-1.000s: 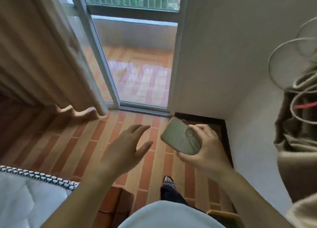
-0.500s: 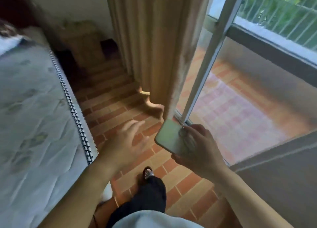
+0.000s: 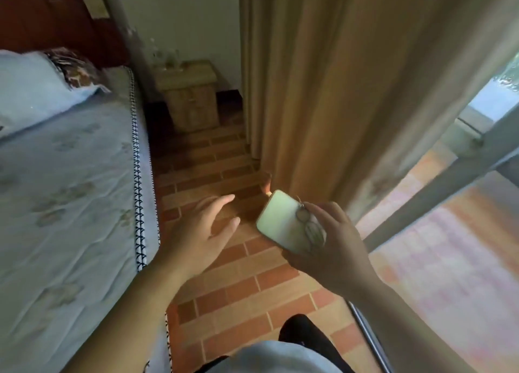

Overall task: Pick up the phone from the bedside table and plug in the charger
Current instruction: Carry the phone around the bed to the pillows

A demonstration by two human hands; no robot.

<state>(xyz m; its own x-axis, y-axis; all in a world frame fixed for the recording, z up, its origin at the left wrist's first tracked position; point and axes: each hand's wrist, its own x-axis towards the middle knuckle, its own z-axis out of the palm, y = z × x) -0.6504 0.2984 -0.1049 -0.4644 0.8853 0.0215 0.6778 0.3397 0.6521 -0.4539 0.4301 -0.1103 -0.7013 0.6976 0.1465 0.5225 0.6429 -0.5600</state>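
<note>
A person's right hand grips a phone above the tiled floor, the left hand open and empty beside it. Bed left, curtain right; the table stands well ahead.

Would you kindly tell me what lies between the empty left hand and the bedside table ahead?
In the head view, only bare brick-patterned floor runs from the left hand to the bedside table, with the mattress alongside and the curtain opposite.
</note>
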